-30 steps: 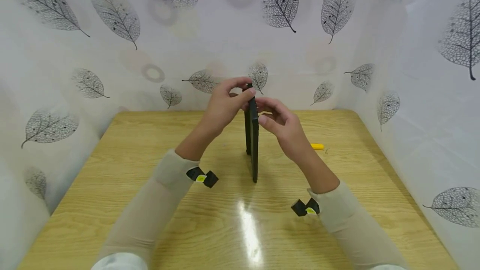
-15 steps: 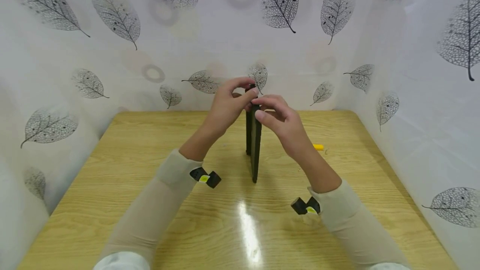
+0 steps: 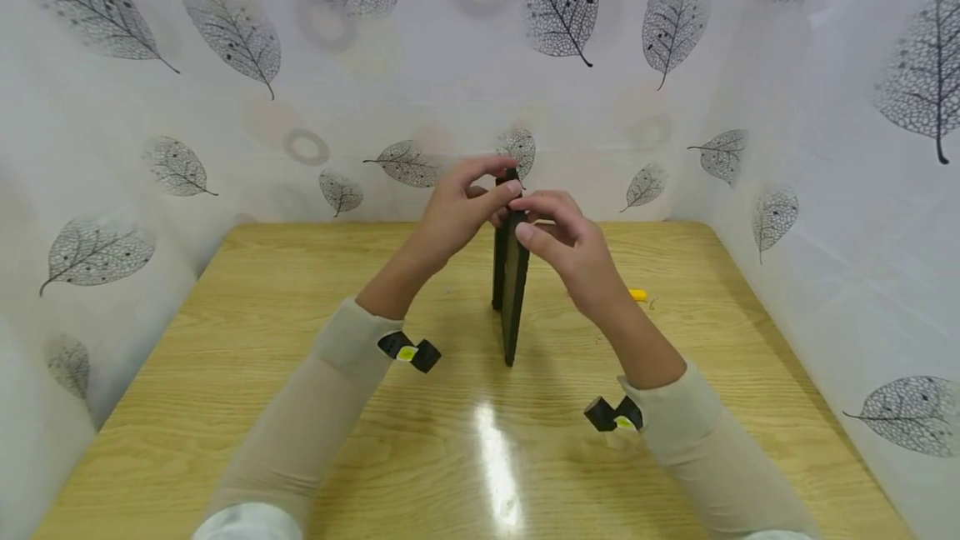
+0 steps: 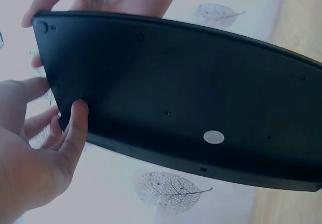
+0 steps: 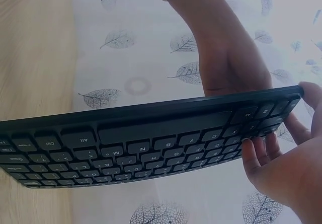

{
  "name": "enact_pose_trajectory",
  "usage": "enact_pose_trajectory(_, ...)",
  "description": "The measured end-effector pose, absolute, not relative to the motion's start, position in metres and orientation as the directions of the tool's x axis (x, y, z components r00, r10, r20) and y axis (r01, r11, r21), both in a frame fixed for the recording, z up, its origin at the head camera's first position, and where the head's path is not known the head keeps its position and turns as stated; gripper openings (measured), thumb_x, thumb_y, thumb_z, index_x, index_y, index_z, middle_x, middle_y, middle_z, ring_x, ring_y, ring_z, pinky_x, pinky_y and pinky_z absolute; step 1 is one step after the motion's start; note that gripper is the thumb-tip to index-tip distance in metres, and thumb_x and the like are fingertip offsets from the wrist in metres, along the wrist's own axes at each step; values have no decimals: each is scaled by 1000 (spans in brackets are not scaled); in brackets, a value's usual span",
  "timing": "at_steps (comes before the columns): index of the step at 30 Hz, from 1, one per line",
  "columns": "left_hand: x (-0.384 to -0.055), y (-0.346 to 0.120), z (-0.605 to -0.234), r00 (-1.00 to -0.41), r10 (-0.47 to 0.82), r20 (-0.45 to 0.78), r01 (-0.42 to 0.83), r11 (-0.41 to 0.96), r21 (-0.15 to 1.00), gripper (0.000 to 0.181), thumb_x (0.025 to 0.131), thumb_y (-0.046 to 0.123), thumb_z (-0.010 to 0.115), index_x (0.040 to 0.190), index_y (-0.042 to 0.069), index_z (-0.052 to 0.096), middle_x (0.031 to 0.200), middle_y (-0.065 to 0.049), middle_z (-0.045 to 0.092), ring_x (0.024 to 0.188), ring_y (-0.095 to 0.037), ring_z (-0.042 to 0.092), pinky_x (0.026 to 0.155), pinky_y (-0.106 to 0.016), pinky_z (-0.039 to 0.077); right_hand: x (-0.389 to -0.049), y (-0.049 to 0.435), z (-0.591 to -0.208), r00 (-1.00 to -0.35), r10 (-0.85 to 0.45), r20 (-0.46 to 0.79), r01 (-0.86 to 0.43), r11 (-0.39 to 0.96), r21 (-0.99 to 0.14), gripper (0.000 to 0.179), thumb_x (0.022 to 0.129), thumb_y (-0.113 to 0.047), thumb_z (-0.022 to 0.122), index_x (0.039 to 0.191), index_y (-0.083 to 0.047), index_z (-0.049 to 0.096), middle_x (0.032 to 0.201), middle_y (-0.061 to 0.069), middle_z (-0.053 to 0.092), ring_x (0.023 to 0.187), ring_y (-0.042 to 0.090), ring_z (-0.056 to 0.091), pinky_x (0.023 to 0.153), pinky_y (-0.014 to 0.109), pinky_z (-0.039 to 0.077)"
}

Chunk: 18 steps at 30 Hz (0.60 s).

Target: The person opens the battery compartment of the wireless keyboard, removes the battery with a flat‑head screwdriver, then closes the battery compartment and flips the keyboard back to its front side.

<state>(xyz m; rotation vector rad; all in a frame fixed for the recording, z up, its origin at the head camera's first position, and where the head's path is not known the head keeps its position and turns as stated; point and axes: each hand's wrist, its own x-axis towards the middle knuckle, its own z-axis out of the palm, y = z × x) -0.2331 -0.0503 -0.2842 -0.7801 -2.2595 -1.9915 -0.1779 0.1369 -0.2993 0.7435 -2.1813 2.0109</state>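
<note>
A black computer keyboard [image 3: 513, 307] stands on its short end on the table, leaning slightly right. Its keys [image 5: 156, 157] face my right hand; its smooth back [image 4: 166, 83] with small screws and an oval label faces the left. My left hand [image 3: 457, 211] holds the keyboard's upper end, its thumb against the back in the left wrist view. My right hand [image 3: 570, 252] grips the same upper end from the right, with fingertips on the corner keys in the right wrist view. Some fingers of both hands are hidden behind the keyboard.
The wooden table [image 3: 420, 432] carries a small yellow object [image 3: 637, 295], partly hidden behind the right forearm. A pale curtain with leaf prints [image 3: 450, 90] encloses the back and both sides. Black wrist cameras [image 3: 426, 355] sit on both sleeves.
The keyboard's upper end has tilted a little to the right, and the left hand has moved with it. The right hand's fingers have closed in on the keyboard's near edge.
</note>
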Motion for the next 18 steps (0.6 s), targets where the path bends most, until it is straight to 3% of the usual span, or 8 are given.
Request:
enact_pose_trajectory(6, -235, -57, -295, -842, 385, 377, 413, 10, 911, 45, 101, 25, 63, 145, 23, 55, 140, -5, 50, 96, -42, 64, 77, -34, 55, -178, 141, -301, -890, -274, 364, -395, 66, -916, 35, 100, -21, 60, 132, -8, 62, 139, 2, 48, 118, 22, 53, 98, 29, 49)
enact_pose_trajectory(13, -232, -57, -314, -852, 364, 377, 443, 119, 888, 58, 97, 36, 67, 151, 37, 45, 147, 0, 48, 117, -18, 59, 98, -44, 50, -177, 146, -302, -893, -254, 372, -399, 65, -915, 34, 100, -19, 59, 132, -8, 62, 137, 1, 49, 119, 21, 52, 96, 28, 49)
enact_pose_trajectory(18, -231, -54, -330, -857, 381, 346, 412, 107, 905, 67, 95, 33, 68, 155, 32, 38, 151, -3, 45, 129, -22, 51, 106, -46, 45, -177, 149, -302, -896, -253, 365, -387, 44, -921, 33, 100, -18, 58, 132, -8, 62, 137, 2, 49, 121, 22, 53, 98, 29, 49)
